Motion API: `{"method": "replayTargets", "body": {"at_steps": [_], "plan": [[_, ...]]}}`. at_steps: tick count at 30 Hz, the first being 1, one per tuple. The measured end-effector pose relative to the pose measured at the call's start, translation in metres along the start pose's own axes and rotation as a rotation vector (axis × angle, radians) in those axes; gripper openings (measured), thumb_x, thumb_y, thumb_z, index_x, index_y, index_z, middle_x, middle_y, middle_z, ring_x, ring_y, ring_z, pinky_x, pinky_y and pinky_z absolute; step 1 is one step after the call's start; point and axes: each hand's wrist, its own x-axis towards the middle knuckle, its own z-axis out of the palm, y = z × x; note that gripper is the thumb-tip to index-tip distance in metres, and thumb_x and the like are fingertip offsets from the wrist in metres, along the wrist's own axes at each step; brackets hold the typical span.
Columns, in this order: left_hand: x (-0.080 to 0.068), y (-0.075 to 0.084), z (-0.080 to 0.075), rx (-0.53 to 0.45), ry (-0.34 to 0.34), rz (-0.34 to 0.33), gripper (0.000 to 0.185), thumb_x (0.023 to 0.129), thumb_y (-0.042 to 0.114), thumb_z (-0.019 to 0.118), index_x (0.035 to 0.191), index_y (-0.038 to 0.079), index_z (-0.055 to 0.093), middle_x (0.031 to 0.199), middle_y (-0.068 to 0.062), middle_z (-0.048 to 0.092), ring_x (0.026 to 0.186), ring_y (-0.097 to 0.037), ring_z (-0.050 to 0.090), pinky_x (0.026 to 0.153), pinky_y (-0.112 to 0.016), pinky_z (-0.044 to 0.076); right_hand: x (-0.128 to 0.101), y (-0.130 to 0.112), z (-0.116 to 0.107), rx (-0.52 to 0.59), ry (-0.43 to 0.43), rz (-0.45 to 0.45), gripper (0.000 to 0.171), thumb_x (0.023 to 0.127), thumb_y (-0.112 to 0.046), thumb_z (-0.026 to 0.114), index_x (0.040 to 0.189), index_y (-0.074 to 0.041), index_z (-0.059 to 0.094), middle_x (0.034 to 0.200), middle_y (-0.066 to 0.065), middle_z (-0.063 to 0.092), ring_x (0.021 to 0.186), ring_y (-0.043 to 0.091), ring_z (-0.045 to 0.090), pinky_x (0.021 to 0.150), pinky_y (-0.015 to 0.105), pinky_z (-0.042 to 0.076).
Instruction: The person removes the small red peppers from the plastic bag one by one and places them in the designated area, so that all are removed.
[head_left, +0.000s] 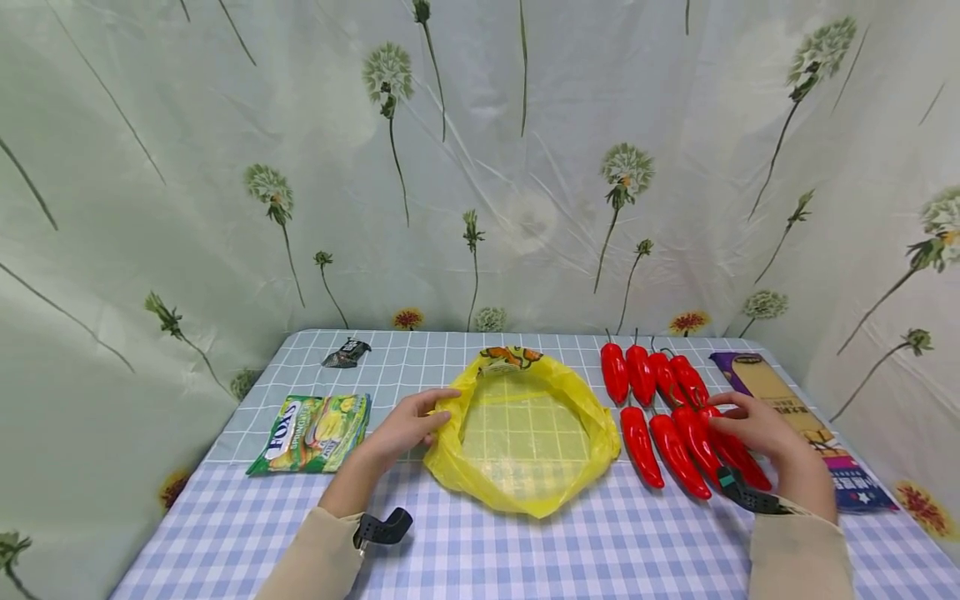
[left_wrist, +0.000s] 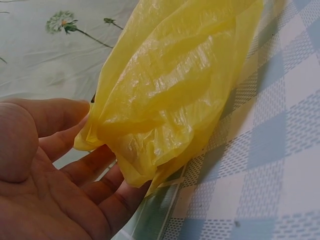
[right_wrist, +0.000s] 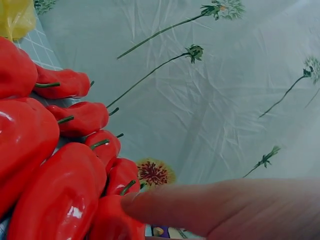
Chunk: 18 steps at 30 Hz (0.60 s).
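A yellow plastic bag (head_left: 525,500) stands on the table with its mouth spread wide. My left hand (head_left: 405,429) holds its left rim, and in the left wrist view thumb and fingers pinch the crumpled edge (left_wrist: 145,135). On the right, red chili peppers (head_left: 641,446) lie in two rows, green stems toward the back. My right hand (head_left: 765,429) is at the right end of the near row, thumb and fingers around the stem end of a chili pepper (head_left: 742,458). One digit lies against that pepper (right_wrist: 117,217) in the right wrist view; the other fingers are hidden there.
Left of the bag lies a green FOX'S candy packet (head_left: 311,433), with a small black wrapper (head_left: 347,353) behind it. A long purple and tan package (head_left: 795,400) lies along the right edge. A floral curtain (head_left: 480,167) surrounds the checkered table (head_left: 487,558).
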Motion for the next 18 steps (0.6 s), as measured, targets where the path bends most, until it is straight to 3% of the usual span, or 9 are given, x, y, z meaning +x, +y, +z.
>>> {"method": "replayTargets", "body": {"at_steps": [8,14,18], "plan": [[-0.001,0.001,-0.001,-0.019,0.015,-0.009,0.041,0.101,0.015,0.057,0.142,0.019,0.056,0.146,-0.015,0.05,0.063,-0.013,0.048,0.061,-0.023,0.046,-0.002,-0.009,0.0,0.013,0.043,0.033,0.057,0.099,-0.033,0.057,0.142,0.003,0.042,0.138,0.041,0.04,0.12,0.054,0.045,0.087,0.058,0.052],[0.0,-0.001,-0.002,-0.028,0.042,-0.022,0.039,0.101,0.015,0.057,0.138,0.024,0.06,0.149,-0.014,0.047,0.067,-0.015,0.05,0.063,-0.024,0.048,-0.006,-0.025,0.004,-0.019,0.138,-0.04,0.05,0.101,-0.029,0.054,0.139,0.003,0.046,0.136,0.039,0.046,0.119,0.053,0.048,0.087,0.058,0.054],[-0.002,0.0,-0.003,-0.005,0.064,-0.013,0.038,0.101,0.017,0.058,0.138,0.024,0.06,0.151,-0.017,0.044,0.086,-0.018,0.059,0.069,-0.028,0.054,-0.006,-0.044,0.012,-0.026,0.189,-0.095,0.048,0.101,-0.027,0.054,0.14,-0.001,0.046,0.138,0.036,0.048,0.122,0.052,0.047,0.091,0.06,0.053]]}}
